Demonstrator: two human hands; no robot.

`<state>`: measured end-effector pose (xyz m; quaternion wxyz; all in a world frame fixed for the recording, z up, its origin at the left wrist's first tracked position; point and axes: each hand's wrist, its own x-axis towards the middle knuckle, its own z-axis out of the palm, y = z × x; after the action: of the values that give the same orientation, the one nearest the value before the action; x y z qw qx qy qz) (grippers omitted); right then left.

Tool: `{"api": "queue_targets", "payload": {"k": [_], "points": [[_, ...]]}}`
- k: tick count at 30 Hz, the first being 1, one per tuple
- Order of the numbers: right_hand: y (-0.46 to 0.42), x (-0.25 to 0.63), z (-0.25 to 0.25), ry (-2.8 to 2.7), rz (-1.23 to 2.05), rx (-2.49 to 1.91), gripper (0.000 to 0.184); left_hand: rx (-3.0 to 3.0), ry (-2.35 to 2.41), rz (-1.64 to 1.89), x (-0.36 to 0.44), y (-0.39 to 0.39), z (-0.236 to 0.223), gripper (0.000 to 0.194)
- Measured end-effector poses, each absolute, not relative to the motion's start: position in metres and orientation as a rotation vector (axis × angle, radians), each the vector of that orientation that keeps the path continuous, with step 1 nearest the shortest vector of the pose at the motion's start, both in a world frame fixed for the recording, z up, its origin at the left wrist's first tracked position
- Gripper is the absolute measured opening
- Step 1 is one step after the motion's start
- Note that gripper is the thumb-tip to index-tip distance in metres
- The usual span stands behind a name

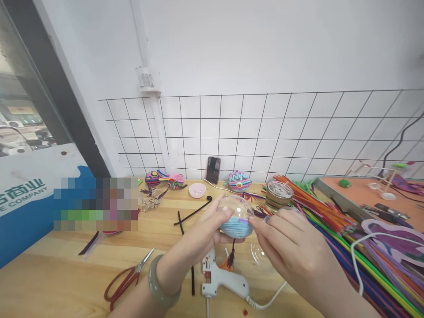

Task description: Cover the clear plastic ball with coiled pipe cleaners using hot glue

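Note:
My left hand (212, 223) wraps round a clear plastic ball (236, 205). Rows of light-blue fuzzy cord (236, 228) coil about its lower part, and a dark tassel (231, 256) hangs beneath. At the ball's right edge, my right hand (291, 243) is closed in a pinch on a purple strand (244, 220) that lies along the top of the blue rows. The strand's far end is hidden by the fingers. Below the ball lies a white glue gun (225, 280) with a cord. A clear plastic half-shell (260, 254) rests under my right hand.
Red-handled scissors (127, 278) and black pipe cleaners (192, 216) lie to the left. Behind are a pink dish (197, 190), a phone (213, 170), decorated balls (239, 180) and a tape roll (279, 195). Bundles of coloured pipe cleaners (364, 260) cover the right side.

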<state>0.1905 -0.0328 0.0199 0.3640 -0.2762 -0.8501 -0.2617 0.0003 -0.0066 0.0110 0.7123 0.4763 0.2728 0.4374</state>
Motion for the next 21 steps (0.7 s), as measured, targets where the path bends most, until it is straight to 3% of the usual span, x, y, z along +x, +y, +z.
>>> {"api": "queue_targets", "payload": {"k": [21], "points": [[-0.0309, 0.1907, 0.0175, -2.201, -0.632, -0.72, 0.017, 1.059, 0.62, 0.967, 0.0006, -0.0054, 0.0088, 0.069]]}}
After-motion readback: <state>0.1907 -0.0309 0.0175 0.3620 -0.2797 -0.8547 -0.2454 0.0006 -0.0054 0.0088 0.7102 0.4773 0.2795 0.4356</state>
